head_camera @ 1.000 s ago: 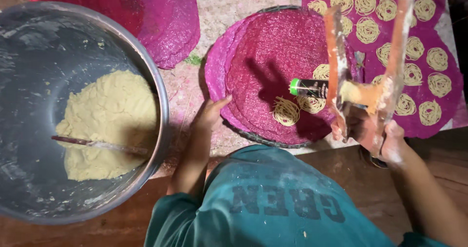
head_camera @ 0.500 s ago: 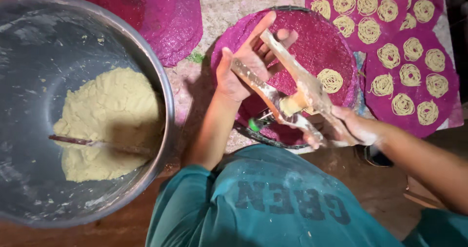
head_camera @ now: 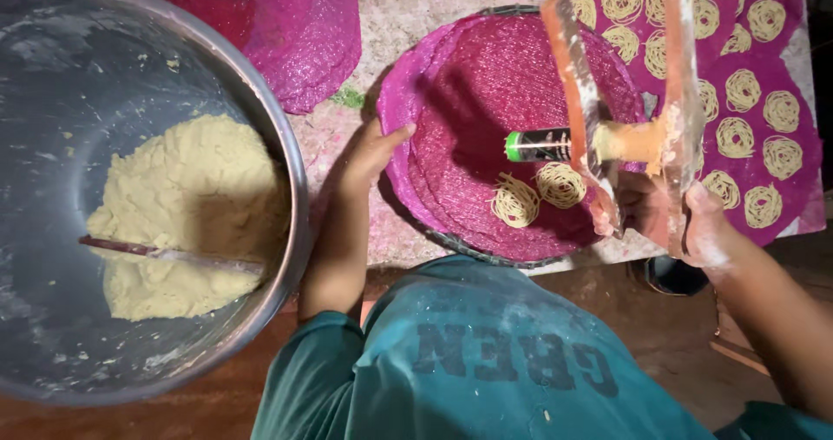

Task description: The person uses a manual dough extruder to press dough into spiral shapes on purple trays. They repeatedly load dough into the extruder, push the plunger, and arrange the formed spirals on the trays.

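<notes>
Nearest the camera is the person's teal shirt [head_camera: 486,362], with both forearms reaching away from it. The right hand [head_camera: 685,223] is clenched around the lower ends of a two-handled wooden noodle press [head_camera: 625,128]; the handles run up and away toward the top edge, while its short barrel lies crosswise, its green-capped nozzle [head_camera: 521,145] pointing toward the person's left, over the round magenta woven mat [head_camera: 486,101]. Just under the nozzle two coiled noodle nests [head_camera: 538,193] lie side by side on the mat's near part. The left hand [head_camera: 373,154] is released, fingers loosely spread, resting flat on the mat's left rim and holding nothing. To the person's left stands a large steel bowl [head_camera: 286,154] with a mound of pale yellow dough [head_camera: 182,214] and a thin spoon handle [head_camera: 165,253] lying across it. Beyond the right hand, a flat purple mat [head_camera: 798,119] carries many finished noodle coils [head_camera: 737,136] in rows. Farther off, another magenta mat [head_camera: 304,32] lies at the top, partly behind the bowl, on a speckled desk [head_camera: 416,15]. Nothing stands between the press and the round mat.
</notes>
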